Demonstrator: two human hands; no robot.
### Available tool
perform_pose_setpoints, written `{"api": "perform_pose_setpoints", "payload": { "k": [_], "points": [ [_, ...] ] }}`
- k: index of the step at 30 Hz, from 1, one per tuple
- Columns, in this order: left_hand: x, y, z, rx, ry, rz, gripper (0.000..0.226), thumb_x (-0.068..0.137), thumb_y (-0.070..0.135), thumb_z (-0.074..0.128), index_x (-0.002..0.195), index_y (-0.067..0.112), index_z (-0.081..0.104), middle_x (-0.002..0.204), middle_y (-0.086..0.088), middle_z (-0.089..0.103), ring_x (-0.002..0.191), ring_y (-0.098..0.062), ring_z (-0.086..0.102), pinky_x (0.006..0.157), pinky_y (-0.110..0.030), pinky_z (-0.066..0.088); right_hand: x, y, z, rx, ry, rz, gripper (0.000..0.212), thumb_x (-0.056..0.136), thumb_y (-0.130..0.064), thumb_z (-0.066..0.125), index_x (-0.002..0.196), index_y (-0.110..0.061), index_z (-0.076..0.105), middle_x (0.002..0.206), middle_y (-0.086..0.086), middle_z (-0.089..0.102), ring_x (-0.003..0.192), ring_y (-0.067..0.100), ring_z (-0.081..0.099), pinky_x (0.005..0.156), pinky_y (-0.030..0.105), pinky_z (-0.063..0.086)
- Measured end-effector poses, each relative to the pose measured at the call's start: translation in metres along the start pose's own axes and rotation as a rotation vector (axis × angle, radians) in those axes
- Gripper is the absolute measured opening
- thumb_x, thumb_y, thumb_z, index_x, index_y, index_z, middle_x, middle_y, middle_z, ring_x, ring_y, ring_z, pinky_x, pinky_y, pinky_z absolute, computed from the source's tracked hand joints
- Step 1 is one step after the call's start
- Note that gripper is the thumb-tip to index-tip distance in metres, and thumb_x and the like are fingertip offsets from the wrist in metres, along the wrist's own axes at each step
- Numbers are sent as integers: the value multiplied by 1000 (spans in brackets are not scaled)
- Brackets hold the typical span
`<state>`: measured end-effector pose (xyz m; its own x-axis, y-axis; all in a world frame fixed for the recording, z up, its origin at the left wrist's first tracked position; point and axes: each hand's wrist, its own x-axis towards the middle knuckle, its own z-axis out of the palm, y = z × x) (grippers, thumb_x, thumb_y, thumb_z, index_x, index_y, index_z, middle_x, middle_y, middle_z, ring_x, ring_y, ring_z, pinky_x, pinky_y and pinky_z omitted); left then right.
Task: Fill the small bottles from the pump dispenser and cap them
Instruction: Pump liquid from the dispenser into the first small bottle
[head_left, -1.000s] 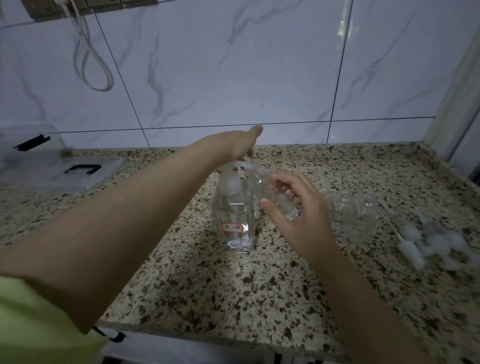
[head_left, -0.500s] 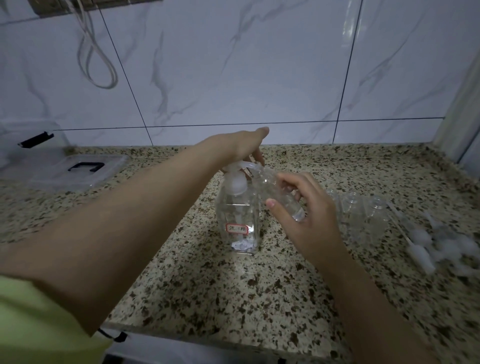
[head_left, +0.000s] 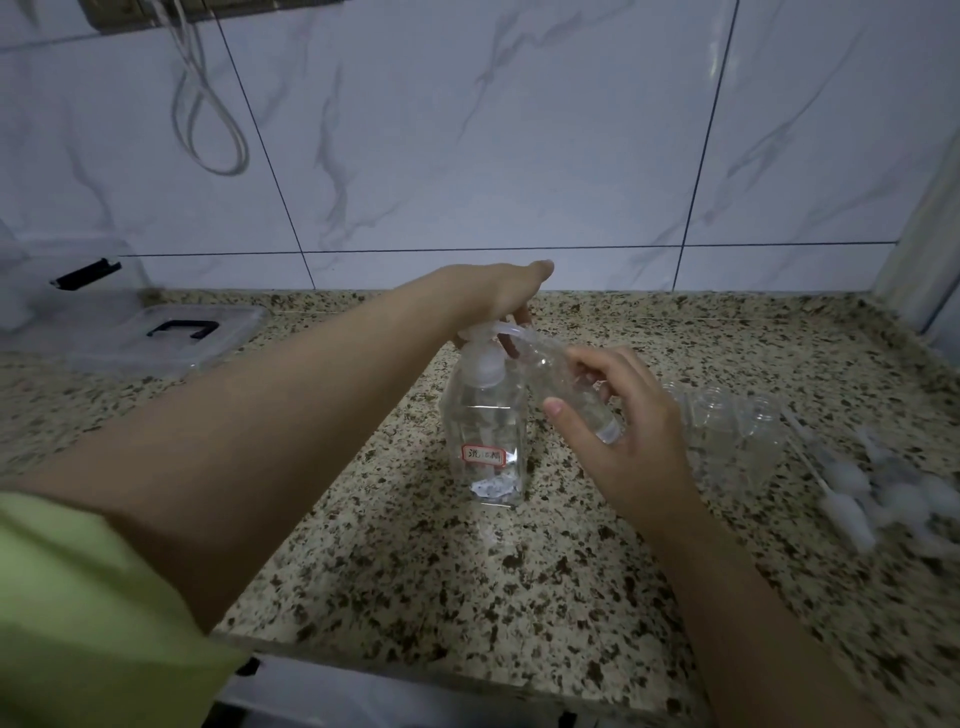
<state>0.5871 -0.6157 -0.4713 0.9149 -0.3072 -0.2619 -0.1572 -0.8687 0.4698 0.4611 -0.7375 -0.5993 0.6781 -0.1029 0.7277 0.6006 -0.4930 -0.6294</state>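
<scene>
A: What is the bench (head_left: 415, 597) made of?

B: Speckled stone, pale with dark and brown flecks, polished. Behind it the wall (head_left: 467, 130) is glossy white tile with grey marble veins and thin dark grout lines.

A: And the dispenser (head_left: 485, 436)?

B: A clear, square-shouldered plastic bottle standing upright near the middle of the bench, with a white pump head and a curved spout. It holds clear liquid and wears a small red-edged label with handwriting on it.

A: The left hand (head_left: 498, 299)?

B: It rests on top of the pump head, palm down, fingers bent over it and the thumb pointing at the wall.

A: The right hand (head_left: 623, 431)?

B: It grips a small bottle (head_left: 566, 384), clear and cylindrical, tilted so its mouth meets the spout. Thumb below, fingers curled over the top. A little clear liquid sits at its lower end.

A: Other bottles?

B: A cluster of empty ones (head_left: 727, 431), clear and open-mouthed, stands just right of that hand. Farther right lie the caps (head_left: 883, 499), white with thin tubes, blurred.

A: On the left?

B: A clear plastic lid (head_left: 156, 338) with a black handle lies flat, beside a clear box (head_left: 62, 280). A white cable (head_left: 208, 114) loops down the wall.
</scene>
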Motion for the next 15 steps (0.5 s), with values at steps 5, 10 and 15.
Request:
{"api": "perform_pose_setpoints", "payload": {
  "k": [5,10,15],
  "points": [
    [-2,1,0,3,19,10,77,100,63,13,108,16,73,96,-2,66,107,-27,53,84,-37,36,0,-1,0,-3,10,-11,39,90,-32,68,125,-17,62,108,-3,63,103,3,57,89,15,46],
    [-3,-1,0,-29,52,25,79,101,63,11,108,15,73,102,-4,67,105,-26,56,84,-37,38,-1,-1,1,16,1,17,37,90,-32,66,124,-20,61,107,-4,63,102,5,58,90,19,48],
    [-7,1,0,-32,16,38,78,100,64,11,108,14,71,96,-5,70,93,-27,62,88,-39,44,-1,0,0,23,-1,28,39,90,-33,65,124,-14,63,108,-3,63,102,5,58,89,15,46]
  ]
}}
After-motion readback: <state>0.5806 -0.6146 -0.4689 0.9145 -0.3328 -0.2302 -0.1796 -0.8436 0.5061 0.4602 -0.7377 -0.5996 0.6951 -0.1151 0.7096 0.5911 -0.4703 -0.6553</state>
